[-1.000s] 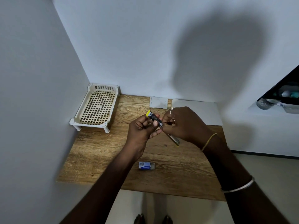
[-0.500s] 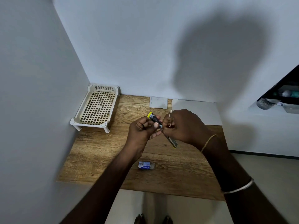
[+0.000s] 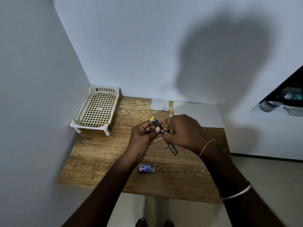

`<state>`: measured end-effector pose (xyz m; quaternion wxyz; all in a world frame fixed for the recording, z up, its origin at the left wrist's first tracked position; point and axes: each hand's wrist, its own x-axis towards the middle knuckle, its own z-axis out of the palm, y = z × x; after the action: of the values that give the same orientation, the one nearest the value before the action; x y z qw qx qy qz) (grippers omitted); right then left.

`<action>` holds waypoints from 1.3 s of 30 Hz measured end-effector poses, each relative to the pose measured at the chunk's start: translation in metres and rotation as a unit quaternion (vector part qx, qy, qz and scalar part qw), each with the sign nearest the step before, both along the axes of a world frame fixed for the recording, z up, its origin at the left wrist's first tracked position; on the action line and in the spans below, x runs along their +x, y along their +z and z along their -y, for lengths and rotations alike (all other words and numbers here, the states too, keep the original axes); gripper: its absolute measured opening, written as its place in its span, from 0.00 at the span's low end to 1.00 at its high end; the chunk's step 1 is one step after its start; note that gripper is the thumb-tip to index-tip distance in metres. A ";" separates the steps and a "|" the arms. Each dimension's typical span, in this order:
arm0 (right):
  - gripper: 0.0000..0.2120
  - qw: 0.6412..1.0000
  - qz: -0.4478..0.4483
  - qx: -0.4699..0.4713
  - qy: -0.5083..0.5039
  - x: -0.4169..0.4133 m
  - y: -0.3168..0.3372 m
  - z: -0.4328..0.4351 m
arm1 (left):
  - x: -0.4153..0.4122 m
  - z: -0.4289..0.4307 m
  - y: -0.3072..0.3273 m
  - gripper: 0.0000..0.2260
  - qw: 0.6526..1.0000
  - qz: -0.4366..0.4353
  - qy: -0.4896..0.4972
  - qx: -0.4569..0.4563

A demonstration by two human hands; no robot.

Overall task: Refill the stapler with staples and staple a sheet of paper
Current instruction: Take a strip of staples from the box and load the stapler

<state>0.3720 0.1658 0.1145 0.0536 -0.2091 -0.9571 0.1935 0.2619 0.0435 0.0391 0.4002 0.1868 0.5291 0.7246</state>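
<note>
A small yellow and black stapler point(image 3: 155, 122) is held above the wooden table point(image 3: 101, 154), swung open. My left hand point(image 3: 144, 135) grips its upper part. Its metal staple channel point(image 3: 172, 147) sticks out down and to the right. My right hand point(image 3: 182, 131) pinches at the stapler's middle, fingertips closed on it; whether a staple strip is between them is hidden. A small blue and white staple box point(image 3: 147, 168) lies on the table below my hands. A white sheet of paper point(image 3: 199, 114) lies at the back right, and a smaller paper piece point(image 3: 159, 104) lies beside it.
A cream plastic rack point(image 3: 96, 112) on short legs stands at the table's back left, against the walls. Walls close the table on the left and back. A dark shelf with bottles point(image 3: 285, 99) juts out at the far right. Bare feet show on the floor below the table edge.
Both hands with the stapler have shifted slightly downward. The right hand's fingers have closed tighter at the stapler's middle. The box and papers have not moved.
</note>
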 end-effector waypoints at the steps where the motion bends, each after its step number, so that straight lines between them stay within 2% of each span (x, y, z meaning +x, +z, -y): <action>1: 0.04 1.000 0.000 -0.003 0.001 0.000 -0.002 -0.001 | -0.001 0.001 -0.001 0.09 1.000 -0.002 -0.001 -0.003; 3: 0.04 1.000 0.001 -0.030 0.003 0.001 -0.007 -0.003 | -0.002 0.001 -0.004 0.09 1.000 -0.004 -0.004 -0.007; 8: 0.01 0.983 -0.018 -0.184 0.018 0.003 -0.017 -0.012 | -0.003 0.003 -0.006 0.10 1.000 0.002 -0.022 -0.012; 13: 0.02 0.968 -0.042 -0.245 0.016 0.003 -0.025 -0.018 | -0.003 0.002 -0.007 0.09 0.999 0.009 -0.032 -0.028; 16: 0.01 0.972 -0.060 -0.229 0.010 0.005 -0.025 -0.016 | -0.003 0.002 -0.008 0.08 0.999 0.007 -0.030 -0.038; 19: 0.05 0.978 -0.076 -0.195 0.019 0.008 -0.017 -0.015 | -0.003 0.002 -0.010 0.06 0.998 0.009 -0.029 -0.051; 25: 0.07 0.995 0.003 -0.060 0.080 0.001 0.002 -0.011 | -0.003 0.001 -0.014 0.03 0.996 0.005 -0.035 -0.078; 31: 0.07 0.990 0.080 0.082 0.077 -0.004 -0.005 -0.003 | -0.002 0.000 -0.016 0.08 0.996 -0.001 -0.031 -0.088; 35: 0.06 0.989 0.080 0.108 0.058 -0.004 -0.015 0.001 | -0.001 0.000 -0.016 0.07 0.996 0.004 -0.023 -0.088; 39: 0.05 0.993 0.067 0.081 0.047 -0.004 -0.019 0.001 | -0.001 0.001 -0.019 0.10 0.995 0.009 -0.026 -0.096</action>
<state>0.3676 0.1652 0.0955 -0.0026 -0.1717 -0.9797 0.1035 0.2609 0.0425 0.0205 0.4400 0.1544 0.5876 0.6613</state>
